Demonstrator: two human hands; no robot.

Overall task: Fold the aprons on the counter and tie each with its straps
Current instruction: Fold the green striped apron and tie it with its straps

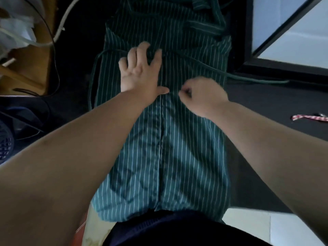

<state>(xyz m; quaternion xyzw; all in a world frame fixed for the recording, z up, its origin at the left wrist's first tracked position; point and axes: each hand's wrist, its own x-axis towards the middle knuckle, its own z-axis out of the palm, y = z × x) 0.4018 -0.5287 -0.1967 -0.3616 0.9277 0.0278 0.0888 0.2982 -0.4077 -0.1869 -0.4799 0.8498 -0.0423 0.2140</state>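
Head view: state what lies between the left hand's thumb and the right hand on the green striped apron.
Only a narrow strip of the green white-striped cloth apron separates the flat left hand from the right hand pinching it; the head view shows this.

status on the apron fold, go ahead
Left hand flat on green striped apron. Right hand pinching its fabric. Strap loose across, untied.

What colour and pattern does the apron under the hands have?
The apron is dark green with thin white stripes; the head view shows it best.
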